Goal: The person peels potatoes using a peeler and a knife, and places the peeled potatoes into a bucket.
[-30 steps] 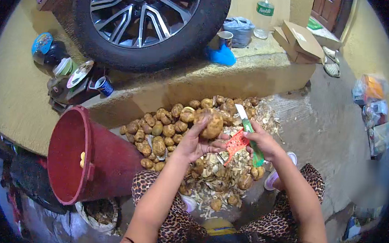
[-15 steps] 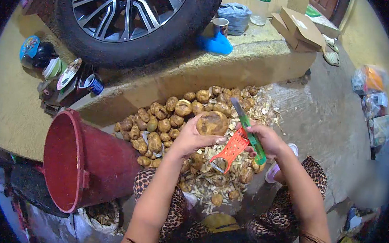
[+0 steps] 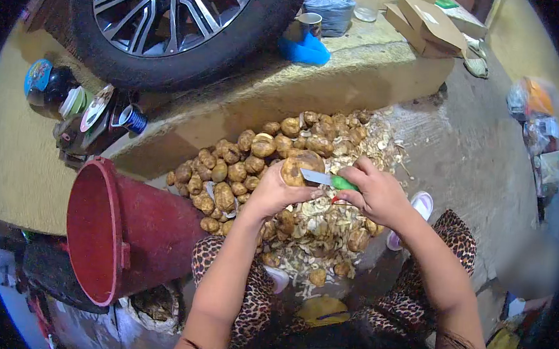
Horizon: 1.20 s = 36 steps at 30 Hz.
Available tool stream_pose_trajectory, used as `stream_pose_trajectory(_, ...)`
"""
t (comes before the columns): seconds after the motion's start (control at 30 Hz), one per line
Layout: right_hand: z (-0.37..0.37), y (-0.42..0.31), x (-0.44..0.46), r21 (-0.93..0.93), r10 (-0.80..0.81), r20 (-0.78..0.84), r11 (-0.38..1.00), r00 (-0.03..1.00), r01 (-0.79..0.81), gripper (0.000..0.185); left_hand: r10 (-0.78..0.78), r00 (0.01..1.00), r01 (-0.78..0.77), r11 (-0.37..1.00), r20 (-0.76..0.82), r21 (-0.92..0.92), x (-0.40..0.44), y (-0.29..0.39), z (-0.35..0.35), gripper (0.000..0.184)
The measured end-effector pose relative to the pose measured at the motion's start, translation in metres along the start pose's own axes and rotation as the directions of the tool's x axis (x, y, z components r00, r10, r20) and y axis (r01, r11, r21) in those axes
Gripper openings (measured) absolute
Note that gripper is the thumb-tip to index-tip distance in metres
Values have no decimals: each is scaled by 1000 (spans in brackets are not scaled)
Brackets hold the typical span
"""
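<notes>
My left hand (image 3: 273,192) is wrapped round a large brown-skinned potato (image 3: 296,163), with the thumb along its lower side. In my right hand (image 3: 376,192) is a green-handled knife (image 3: 342,183), its pale blade lying against the face of the potato. A small red-orange bit of the peeler (image 3: 337,198) shows under my right fingers; the rest of it is hidden. Below and beyond both hands, many unpeeled potatoes (image 3: 224,198) are heaped on the floor beside a spread of pale peelings (image 3: 315,224).
A large red bucket (image 3: 154,227) lies tilted at the left, its mouth facing left. Behind the heap runs a concrete ledge (image 3: 362,83) bearing a car wheel (image 3: 164,71), a cup (image 3: 310,24) and cardboard boxes (image 3: 429,27). Bagged items (image 3: 541,136) are at the far right.
My right hand has turned and moved inward, bringing the knife from upright to level, with its blade at the potato. The orange peeler, plainly visible before, is now mostly hidden.
</notes>
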State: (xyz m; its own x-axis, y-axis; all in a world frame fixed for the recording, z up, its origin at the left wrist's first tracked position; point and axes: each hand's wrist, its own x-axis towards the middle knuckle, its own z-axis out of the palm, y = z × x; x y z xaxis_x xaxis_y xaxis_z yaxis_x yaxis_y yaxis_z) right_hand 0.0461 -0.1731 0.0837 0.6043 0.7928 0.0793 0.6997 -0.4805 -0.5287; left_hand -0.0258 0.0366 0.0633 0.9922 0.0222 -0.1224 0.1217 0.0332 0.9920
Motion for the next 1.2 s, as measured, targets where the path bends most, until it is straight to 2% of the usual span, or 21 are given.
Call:
stream_pose_trajectory(0.3, 1, 7, -2, -33, -59, 20, 998, 998, 59, 32, -3, 997, -2, 998, 74, 68, -4, 3, 1, 48)
stream_pose_trajectory(0.4, 7, 10, 0, -24, -65, 2, 998, 998, 65, 32, 52, 998, -55, 979, 23, 197, -3, 0, 6, 50)
stream_pose_trajectory(0.5, 18, 13, 0, 42, -74, -38, 996, 997, 76, 33, 49, 995, -26, 967, -87, 253, -6, 0, 15, 51)
stream_pose_trajectory(0.6, 16, 14, 4, 65, -77, 4, 995, 997, 76, 34, 4, 998, 12, 962, -56, 273, -9, 11, 13, 49)
stream_pose_trajectory(0.73, 11, 15, 9, 40, -79, 58, 996, 995, 77, 35, -36, 988, 13, 989, 151, 149, -3, 4, -1, 45)
stream_pose_trajectory(0.83, 22, 20, 9, 125, -56, 0, 991, 998, 56, 37, -98, 995, 86, 963, 33, 254, -3, -2, 5, 54)
stream_pose_trajectory(0.93, 37, 28, 12, 222, -73, -40, 972, 997, 80, 40, 60, 981, 31, 891, -185, 452, -6, 1, 19, 44)
stream_pose_trajectory(1.03, 28, 26, 13, 208, -83, 25, 975, 996, 76, 43, -54, 999, 53, 982, 1, 181, -6, 6, 8, 44)
stream_pose_trajectory(1.13, 21, 24, 12, 162, -62, 62, 985, 996, 51, 41, -116, 991, 112, 991, 58, 80, -5, 2, 4, 44)
stream_pose_trajectory(1.17, 19, 25, 13, 151, -55, 63, 987, 997, 45, 39, -113, 993, 109, 985, 27, 136, -5, 4, 5, 44)
stream_pose_trajectory(1.2, 23, 34, 15, 145, 21, 67, 989, 998, -30, 40, -108, 994, 106, 975, 0, 193, -6, 7, 7, 44)
